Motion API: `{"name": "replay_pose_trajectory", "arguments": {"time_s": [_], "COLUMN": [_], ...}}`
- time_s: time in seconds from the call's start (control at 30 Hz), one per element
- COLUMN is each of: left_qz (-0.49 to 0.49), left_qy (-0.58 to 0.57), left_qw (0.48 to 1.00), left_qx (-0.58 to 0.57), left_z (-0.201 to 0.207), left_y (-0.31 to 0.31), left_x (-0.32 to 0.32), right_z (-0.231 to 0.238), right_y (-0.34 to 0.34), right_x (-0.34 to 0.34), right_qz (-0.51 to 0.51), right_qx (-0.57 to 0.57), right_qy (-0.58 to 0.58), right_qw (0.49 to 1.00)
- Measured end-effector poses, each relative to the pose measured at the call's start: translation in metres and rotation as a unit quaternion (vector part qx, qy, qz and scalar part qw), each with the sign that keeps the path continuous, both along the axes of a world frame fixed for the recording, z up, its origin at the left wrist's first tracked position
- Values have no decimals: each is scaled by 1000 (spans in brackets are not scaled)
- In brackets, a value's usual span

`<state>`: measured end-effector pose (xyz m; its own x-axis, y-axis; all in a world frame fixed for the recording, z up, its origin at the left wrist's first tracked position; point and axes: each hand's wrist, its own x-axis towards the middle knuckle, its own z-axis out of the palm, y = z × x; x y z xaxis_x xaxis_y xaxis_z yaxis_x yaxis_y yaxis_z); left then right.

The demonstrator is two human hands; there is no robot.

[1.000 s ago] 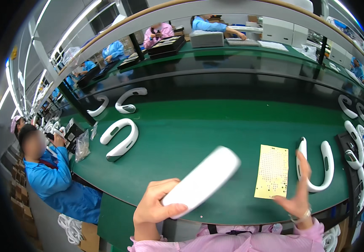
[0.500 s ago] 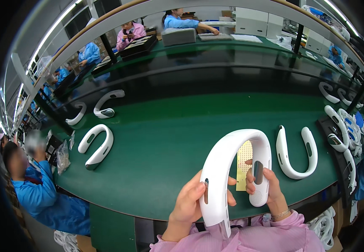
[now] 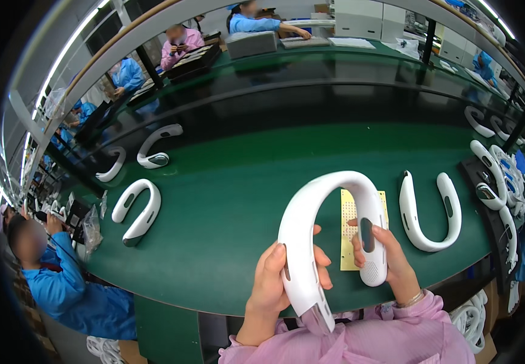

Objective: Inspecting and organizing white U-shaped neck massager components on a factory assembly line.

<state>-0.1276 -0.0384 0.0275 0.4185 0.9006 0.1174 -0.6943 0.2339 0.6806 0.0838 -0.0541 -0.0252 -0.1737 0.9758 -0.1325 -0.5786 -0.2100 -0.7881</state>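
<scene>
I hold a white U-shaped neck-fan housing [image 3: 329,200] upright in front of me, its arch pointing away. My left hand [image 3: 274,279] grips its left arm near the lower end. My right hand [image 3: 390,261] grips the right arm, thumb beside a dark oval window. Behind the housing a yellow perforated sheet [image 3: 348,218] lies flat on the green belt [image 3: 226,200]. A second white U-shaped housing [image 3: 427,209] lies on the belt just right of my right hand.
Other white housings lie at the belt's left [image 3: 138,209] [image 3: 156,145] and stacked on a dark tray at the right [image 3: 496,182]. A person in a blue coat [image 3: 62,279] sits at lower left. More workers sit at benches beyond the belt.
The housing, swung up in my left hand a second ago, is now held by both hands, and has come slightly closer and more upright since half a second ago.
</scene>
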Motion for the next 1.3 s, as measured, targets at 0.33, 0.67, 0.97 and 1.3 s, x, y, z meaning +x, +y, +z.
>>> {"name": "replay_pose_trajectory", "arguments": {"time_s": [0.33, 0.67, 0.97, 1.3], "left_qz": [97, 97, 51, 177], "left_qy": [179, 201, -25, 86], "left_qw": [979, 975, 998, 970], "left_qx": [7, 1, -30, -143], "left_z": [42, 42, -5, -62], "left_y": [-8, -13, -2, 29], "left_x": [45, 41, -3, -11], "right_z": [-11, -12, 4, 79], "right_y": [16, 13, -11, -25], "right_x": [-7, -7, 0, -1], "right_qz": [3, -2, -60, 147], "right_qx": [-94, -96, -53, 47], "right_qy": [-62, -69, -140, -72], "right_qw": [994, 993, 987, 985]}}
